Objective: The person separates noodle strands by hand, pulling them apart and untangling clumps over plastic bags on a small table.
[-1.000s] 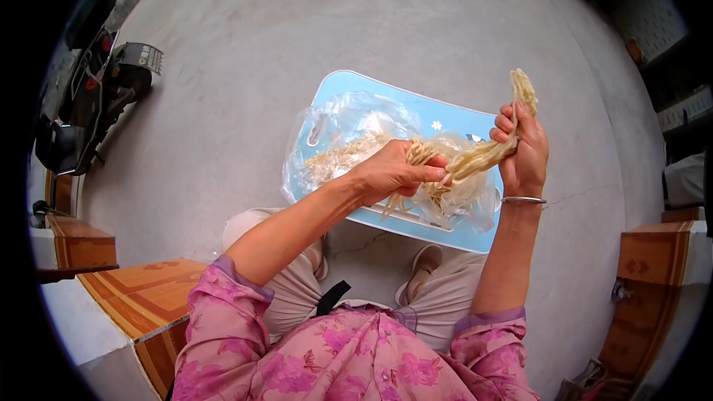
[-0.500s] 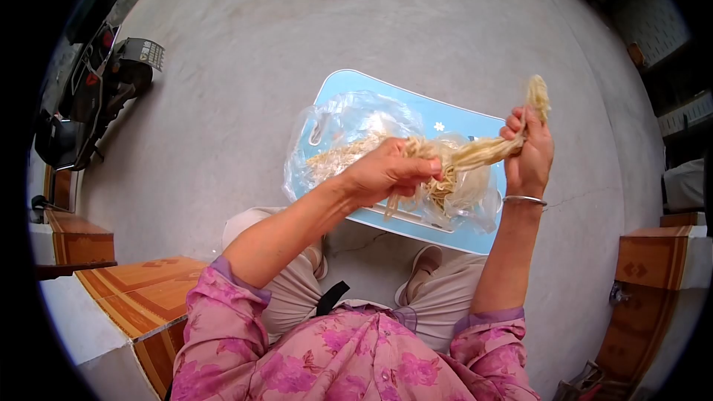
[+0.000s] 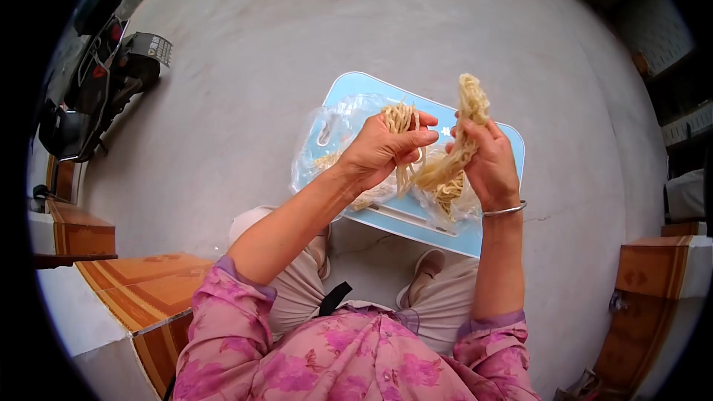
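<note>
Pale yellow noodle-like strands (image 3: 400,118) are gripped in my left hand (image 3: 382,148), with loose ends hanging below the fingers. My right hand (image 3: 489,160) is closed round a second bundle of strands (image 3: 472,100), which sticks up above the fist and droops down to the left. The two hands are apart. Beneath them is a light blue low table (image 3: 355,84). Clear plastic bags (image 3: 316,137) lie on it. More strands (image 3: 448,194) rest in the bag on the right, and a whitish, floury heap is partly hidden behind my left forearm.
A dark scooter (image 3: 111,78) stands on the grey floor at the left. Brown tiled ledges flank me, one at the lower left (image 3: 141,289) and one at the right (image 3: 648,271). My knees and shoes are just in front of the table.
My right hand has moved left, closer to my left hand, which has risen slightly. The strands stretched between the hands before now hang as two separate bundles.
</note>
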Demonstrator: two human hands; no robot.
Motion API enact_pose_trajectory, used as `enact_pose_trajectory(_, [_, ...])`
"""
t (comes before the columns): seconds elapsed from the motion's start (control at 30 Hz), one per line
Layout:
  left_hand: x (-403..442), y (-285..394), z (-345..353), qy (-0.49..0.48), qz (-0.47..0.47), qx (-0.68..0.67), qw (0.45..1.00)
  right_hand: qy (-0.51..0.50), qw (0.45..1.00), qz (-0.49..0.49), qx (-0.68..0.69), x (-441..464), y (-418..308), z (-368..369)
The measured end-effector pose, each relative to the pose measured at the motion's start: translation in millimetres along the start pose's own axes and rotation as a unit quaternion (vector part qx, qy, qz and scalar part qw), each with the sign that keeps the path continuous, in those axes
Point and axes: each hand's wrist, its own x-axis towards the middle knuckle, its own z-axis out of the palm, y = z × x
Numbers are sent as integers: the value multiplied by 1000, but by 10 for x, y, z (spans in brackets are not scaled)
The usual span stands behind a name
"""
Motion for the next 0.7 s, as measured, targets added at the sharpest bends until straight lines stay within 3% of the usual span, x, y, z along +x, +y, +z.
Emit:
enact_pose_trajectory(0.13, [36, -55, -4, 16, -12, 82, 996, -32, 999, 9, -21, -49, 112, 147])
enact_pose_trajectory(0.33, [17, -59, 15, 45, 0, 62, 997, -31, 999, 12, -15, -89, 113, 273])
enact_pose_trajectory(0.6, [53, -97, -49, 25, 33, -56, 998, 47, 989, -45, -132, -32, 152, 138])
enact_pose_trajectory(0.7, [64, -106, -10, 36, 63, -114, 991, 57, 996, -50, -48, -12, 142, 142])
